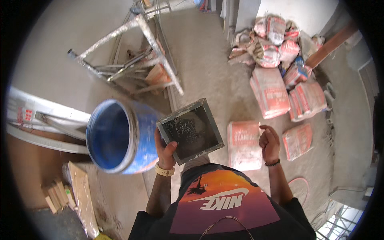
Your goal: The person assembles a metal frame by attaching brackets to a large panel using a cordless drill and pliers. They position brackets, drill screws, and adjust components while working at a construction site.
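Note:
My left hand [165, 151] grips the near left side of a square, open grey box [215, 125], thumb over its rim. Scattered across the bottom of the box are several small thin metal pieces [187, 130], perhaps screws or nails. The box is held tilted in front of my body, beside a blue barrel [146, 136]. To the right, my right hand [271, 145] is raised with its fingers curled and the thumb near the index finger. A tiny pale thing shows at its fingertips, too small to name. Below that hand lies a red and white bag [243, 148].
Stacked bags [272, 94] and a heap of crumpled sacks [276, 46] fill the far right. A paint-spattered metal frame [138, 60] stands at the far left. White curved panels [48, 120], cardboard [82, 196] and wood blocks [58, 196] lie left. A hose [306, 186] crosses the right floor.

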`<state>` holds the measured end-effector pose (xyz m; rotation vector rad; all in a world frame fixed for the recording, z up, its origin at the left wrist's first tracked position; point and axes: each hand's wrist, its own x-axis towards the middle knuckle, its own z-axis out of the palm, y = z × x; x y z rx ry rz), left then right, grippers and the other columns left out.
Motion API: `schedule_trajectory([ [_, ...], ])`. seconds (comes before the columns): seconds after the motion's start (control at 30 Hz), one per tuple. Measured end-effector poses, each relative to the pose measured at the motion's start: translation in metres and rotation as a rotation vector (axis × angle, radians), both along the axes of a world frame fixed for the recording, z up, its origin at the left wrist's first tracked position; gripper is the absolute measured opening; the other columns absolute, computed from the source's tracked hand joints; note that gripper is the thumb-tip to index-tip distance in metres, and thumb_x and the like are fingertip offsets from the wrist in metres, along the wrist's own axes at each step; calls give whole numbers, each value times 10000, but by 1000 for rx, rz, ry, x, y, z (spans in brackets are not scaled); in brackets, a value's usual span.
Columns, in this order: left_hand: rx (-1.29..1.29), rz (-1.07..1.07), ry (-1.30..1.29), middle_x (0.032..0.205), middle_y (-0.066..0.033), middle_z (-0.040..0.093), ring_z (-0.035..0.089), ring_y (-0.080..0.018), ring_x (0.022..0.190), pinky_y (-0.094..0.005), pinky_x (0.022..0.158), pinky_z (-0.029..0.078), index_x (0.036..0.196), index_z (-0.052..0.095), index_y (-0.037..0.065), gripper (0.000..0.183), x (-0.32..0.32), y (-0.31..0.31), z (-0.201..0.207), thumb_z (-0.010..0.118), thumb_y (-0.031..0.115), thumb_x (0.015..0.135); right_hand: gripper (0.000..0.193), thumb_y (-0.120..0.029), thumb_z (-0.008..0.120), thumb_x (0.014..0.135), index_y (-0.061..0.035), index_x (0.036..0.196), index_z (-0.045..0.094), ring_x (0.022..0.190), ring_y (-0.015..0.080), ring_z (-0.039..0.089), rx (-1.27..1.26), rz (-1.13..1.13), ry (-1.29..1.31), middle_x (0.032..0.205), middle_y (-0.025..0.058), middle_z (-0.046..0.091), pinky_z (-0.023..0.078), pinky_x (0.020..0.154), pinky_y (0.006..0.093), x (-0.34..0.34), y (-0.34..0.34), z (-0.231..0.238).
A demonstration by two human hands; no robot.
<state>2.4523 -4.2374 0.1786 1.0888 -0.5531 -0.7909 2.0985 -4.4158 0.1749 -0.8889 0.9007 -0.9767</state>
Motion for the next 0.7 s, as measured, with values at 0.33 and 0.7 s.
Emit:
schedule_trajectory([
  [0.33, -66, -198, 134, 1503, -160, 482, 518, -284, 1351, -425, 1139, 423, 1621, 238, 43, 999, 174, -326, 78, 762, 197, 784, 291, -176, 507, 1053, -39, 1301, 572, 496, 98, 402, 426, -152, -146, 680, -9, 443, 343, 456, 254, 174, -243, 40],
  [0.7, -16, -76, 56, 1498, -171, 483, 536, -283, 1327, -407, 1103, 445, 1638, 194, 48, 1057, 344, -679, 66, 768, 219, 767, 240, -247, 560, 1048, -74, 1176, 667, 535, 78, 398, 290, 147, -34, 647, -46, 441, 325, 507, 240, 384, -664, 49],
])
